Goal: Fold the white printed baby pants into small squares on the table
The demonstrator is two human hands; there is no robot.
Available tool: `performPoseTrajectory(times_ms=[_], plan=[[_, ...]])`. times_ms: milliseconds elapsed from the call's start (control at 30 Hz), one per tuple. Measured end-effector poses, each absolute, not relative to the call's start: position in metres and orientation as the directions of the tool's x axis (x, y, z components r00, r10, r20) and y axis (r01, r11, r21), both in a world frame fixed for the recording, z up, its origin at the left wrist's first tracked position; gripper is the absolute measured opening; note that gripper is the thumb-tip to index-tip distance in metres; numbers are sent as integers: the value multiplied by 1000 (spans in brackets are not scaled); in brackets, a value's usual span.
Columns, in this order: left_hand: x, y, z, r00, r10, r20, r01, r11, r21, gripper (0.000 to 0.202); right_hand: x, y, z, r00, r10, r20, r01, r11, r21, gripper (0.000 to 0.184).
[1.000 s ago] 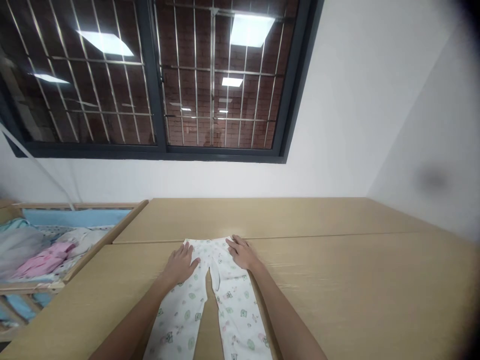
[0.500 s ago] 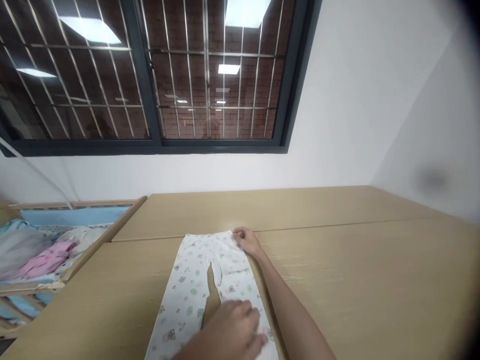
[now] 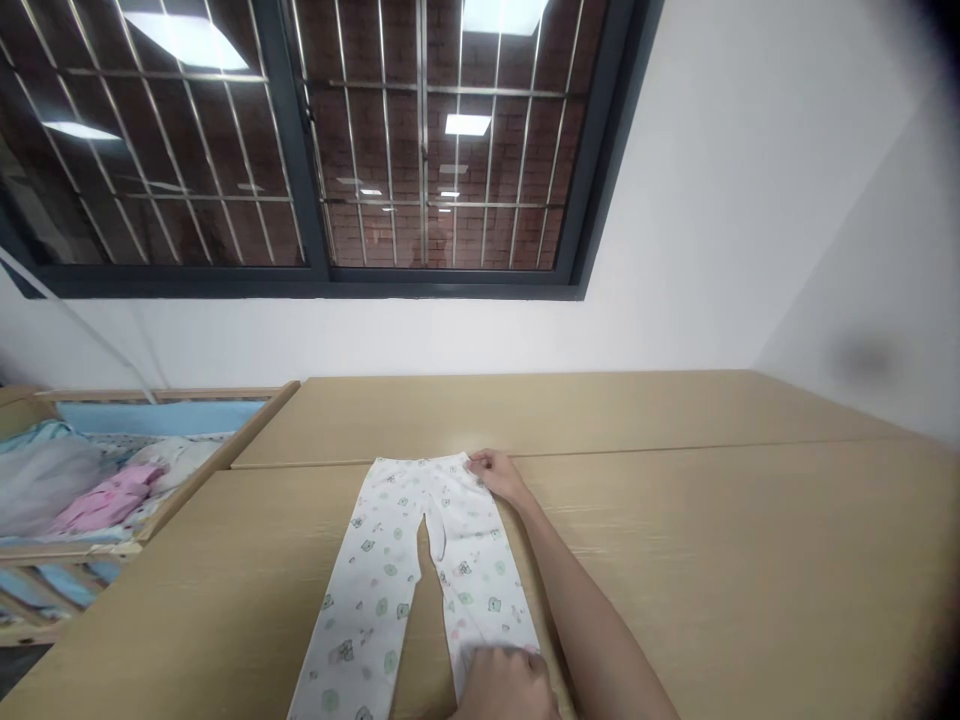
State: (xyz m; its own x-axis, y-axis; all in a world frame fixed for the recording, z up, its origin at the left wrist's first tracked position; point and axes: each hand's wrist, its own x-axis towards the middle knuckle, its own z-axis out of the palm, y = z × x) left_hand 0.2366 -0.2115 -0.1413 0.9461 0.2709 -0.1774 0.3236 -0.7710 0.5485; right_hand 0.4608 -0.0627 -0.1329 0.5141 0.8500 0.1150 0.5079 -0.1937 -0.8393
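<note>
White baby trousers (image 3: 397, 520) with a small green and grey animal print lie flat, waistband away from me and legs spread towards me. At the waistband's right corner, my right hand (image 3: 499, 474) pinches the cloth edge between thumb and fingers. My left hand (image 3: 508, 688) rests over the lower part of the right trouser leg, its fingers curled under. The frame's bottom edge cuts it off, and what its fingers hold, if anything, is hidden. The lower leg ends are out of view or covered.
The wooden table (image 3: 712, 560) has a seam running across it. To the left stands a wooden cot (image 3: 217, 465) with pink cloth (image 3: 112, 498) and bedding inside. A dark-framed barred window (image 3: 442, 285) is set in the white wall behind.
My left hand has moved down and to the right along the right trouser leg, uncovering more print. My right hand stays at the waistband corner. The view has shifted slightly.
</note>
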Motion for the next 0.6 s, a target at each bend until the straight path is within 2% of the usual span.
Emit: performPoseTrajectory(times_ms=[100,333,467,600], plan=[[235,-214,-126,889,315,-332,442,-779,444,42,462,-62,-133,501,859,101,457,-164,-874,28],[211,-209,-79,857,399,-326,512,-734,447,35,455,-67,-124,489,867,98,337,-84,-938,36],[188,-207,-64,824,477,-306,564,-634,529,30,439,-63,-112,507,856,100,199,-4,-980,45],[159,-201,-74,791,583,-183,522,-488,700,35,412,-47,-101,514,847,138,133,80,-988,45]])
